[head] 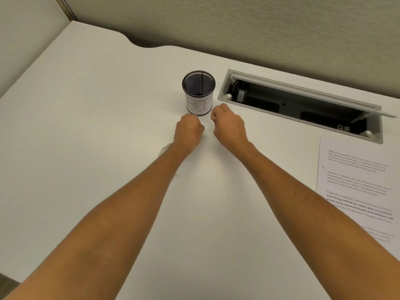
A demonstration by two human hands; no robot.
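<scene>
A black mesh pen cup [198, 83] with a white paper label marked "BI" stands upright on the white desk [86, 126]. My left hand [188, 132] is just in front of the cup's base, its fingers curled under. A pale slender object [165, 149] sticks out beside that wrist, seemingly held in the fist; its front part is hidden. My right hand [229, 126] is by the cup's lower right side, with its fingers curled and nothing visible in them. Neither hand clearly touches the cup, which looks empty inside.
An open cable tray [303, 105] with a raised lid is sunk into the desk right of the cup. A printed sheet of paper [355, 180] lies at the right edge. A fabric partition wall [238, 29] runs behind the desk.
</scene>
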